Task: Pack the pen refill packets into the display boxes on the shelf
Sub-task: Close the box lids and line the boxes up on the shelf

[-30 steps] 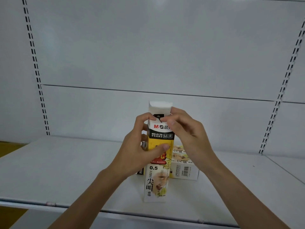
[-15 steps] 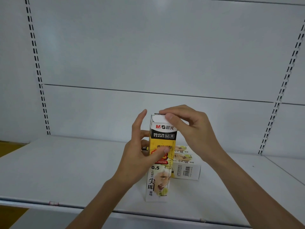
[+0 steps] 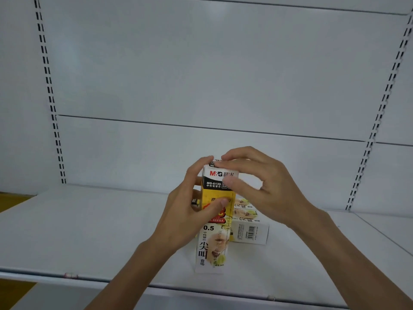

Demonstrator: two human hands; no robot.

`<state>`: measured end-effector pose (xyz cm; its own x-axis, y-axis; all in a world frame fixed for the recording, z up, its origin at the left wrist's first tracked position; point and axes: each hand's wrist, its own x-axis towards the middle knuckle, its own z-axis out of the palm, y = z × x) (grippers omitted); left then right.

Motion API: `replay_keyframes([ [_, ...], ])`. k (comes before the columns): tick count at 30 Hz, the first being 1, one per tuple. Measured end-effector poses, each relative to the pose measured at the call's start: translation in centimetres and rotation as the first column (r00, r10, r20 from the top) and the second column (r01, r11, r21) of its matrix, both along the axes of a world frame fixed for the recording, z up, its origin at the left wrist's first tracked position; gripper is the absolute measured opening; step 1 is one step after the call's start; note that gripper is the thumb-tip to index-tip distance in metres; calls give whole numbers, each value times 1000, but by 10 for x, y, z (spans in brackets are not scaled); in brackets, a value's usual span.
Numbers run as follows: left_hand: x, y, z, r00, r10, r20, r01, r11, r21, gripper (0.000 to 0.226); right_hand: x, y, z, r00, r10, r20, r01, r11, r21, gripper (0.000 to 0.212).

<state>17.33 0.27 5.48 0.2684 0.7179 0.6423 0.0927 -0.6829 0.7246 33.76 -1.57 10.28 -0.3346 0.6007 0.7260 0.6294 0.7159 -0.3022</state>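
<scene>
Standing upright: display box (image 3: pixel 214 224), both hands gripping.

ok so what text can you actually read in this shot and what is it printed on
All on the tall yellow and white cardboard refill box standing on the white metal shelf:
"M&G", then characters part hidden by fingers
"MG-6139"
"REFILL", in red, start covered by the left hand
"0.5"
"尖叫", large
The small print under these is too blurred.
The white cardboard box lying behind repeats "尖叫"; its barcode digits are too small to read.
</scene>
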Motion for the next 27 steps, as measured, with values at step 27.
replay_keyframes([
  [27, -24, 48, -39, 899, -203, -388, -50, 832, -552, 120, 68, 23, -85, 945, -295, -144, 34, 525, -850, 118],
])
